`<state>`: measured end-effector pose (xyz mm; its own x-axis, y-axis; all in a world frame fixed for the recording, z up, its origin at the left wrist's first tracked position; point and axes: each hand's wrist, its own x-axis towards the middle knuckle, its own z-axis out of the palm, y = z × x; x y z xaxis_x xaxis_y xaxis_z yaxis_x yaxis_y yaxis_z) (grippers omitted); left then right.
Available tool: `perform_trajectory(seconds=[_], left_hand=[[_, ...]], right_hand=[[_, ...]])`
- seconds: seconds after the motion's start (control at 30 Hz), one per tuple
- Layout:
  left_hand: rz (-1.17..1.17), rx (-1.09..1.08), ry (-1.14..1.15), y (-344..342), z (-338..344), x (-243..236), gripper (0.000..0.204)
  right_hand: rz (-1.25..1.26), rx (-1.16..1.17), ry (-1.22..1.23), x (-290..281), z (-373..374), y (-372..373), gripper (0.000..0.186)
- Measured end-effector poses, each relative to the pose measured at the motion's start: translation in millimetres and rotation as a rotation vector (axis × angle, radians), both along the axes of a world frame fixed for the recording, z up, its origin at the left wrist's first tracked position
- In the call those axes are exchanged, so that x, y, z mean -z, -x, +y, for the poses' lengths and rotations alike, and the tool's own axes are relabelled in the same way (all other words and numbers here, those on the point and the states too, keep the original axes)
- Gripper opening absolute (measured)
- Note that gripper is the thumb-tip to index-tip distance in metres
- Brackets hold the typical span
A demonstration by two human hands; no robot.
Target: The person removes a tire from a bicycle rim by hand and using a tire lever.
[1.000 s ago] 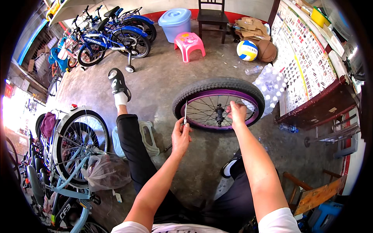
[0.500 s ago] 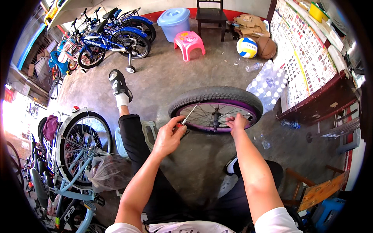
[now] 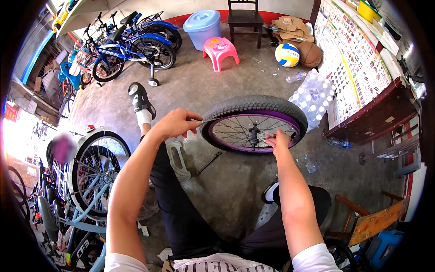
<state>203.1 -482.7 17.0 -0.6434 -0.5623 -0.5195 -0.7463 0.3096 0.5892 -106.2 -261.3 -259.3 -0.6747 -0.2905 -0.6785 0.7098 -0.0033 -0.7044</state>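
A bicycle wheel [image 3: 253, 103] with a knobbly black tyre and a purple rim tilts up between my knees, its hub and spokes facing me. My left hand [image 3: 174, 123] is at the tyre's left edge, with thumb and forefinger pinched together. Something small and light shows at those fingertips, too small to name. Inside the rim's right half, my right hand [image 3: 278, 139] has its fingers closed around the wheel at the spokes. On the floor below the left hand lies a dark, long-handled tool like a wrench [image 3: 209, 163].
Left stands a pale blue bicycle [image 3: 93, 190]; farther back are blue children's bikes [image 3: 131, 50]. Beyond the wheel are a pink stool [image 3: 220, 52], a lidded bucket [image 3: 202, 31] and two balls [image 3: 287, 55]. Wrapped bottles [image 3: 312, 97] stand right, beside a display counter [image 3: 358, 68].
My left hand has moved left and up, from over the spokes to the tyre's outer edge. The screwdriver-like shaft it held no longer shows. My right hand stays nearly in place.
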Motion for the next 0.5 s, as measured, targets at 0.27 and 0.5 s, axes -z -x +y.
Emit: perform_trajectory(seconds=[0.27,0.5], left_hand=[[0.155,-0.185,0.137,-4,48,54,0.043],[0.622,-0.559,0.197,4,118,154,0.037]], right_hand=[[0.041,-0.042,0.04,-3,2,2,0.022],[0.071,-0.038,0.028,-3,1,2,0.024]])
